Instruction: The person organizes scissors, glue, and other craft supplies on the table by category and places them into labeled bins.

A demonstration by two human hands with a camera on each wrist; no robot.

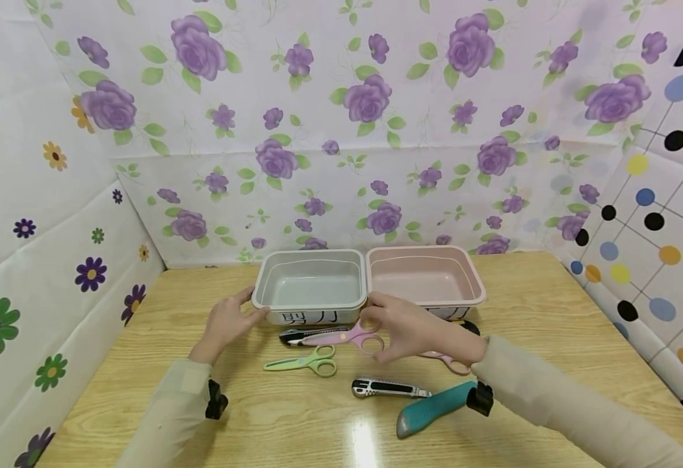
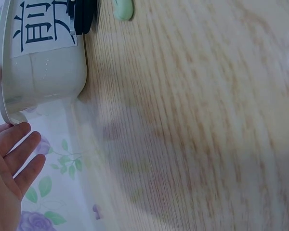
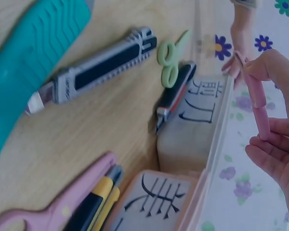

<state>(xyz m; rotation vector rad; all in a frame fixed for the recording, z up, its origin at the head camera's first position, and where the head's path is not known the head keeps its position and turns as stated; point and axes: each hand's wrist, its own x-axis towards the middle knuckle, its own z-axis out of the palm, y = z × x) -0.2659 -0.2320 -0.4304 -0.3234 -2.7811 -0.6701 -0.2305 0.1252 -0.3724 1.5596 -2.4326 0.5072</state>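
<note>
My right hand point(image 1: 408, 325) pinches pink scissors point(image 1: 341, 336) by the handle loops, blades pointing left, in front of the bins. The right wrist view shows the scissors point(image 3: 257, 98) edge-on between thumb and fingers. My left hand point(image 1: 230, 323) touches the left front corner of a grey bin point(image 1: 310, 307), thumb at the front rim and fingers along the side. In the left wrist view the fingers point(image 2: 17, 154) are fairly straight at the rim. Behind the held scissors lies a black utility knife point(image 3: 176, 96). Green scissors point(image 1: 303, 362) lie in front of the grey bin.
A pink bin point(image 1: 423, 301) stands right of the grey one; both have labels in front. Near my right forearm lie a silver-and-black utility knife point(image 1: 388, 389), a teal-handled tool point(image 1: 435, 409), more pink scissors point(image 3: 62, 202) and a yellow-and-black tool point(image 3: 98, 195). Flowered cloth point(image 1: 318, 162) hangs behind.
</note>
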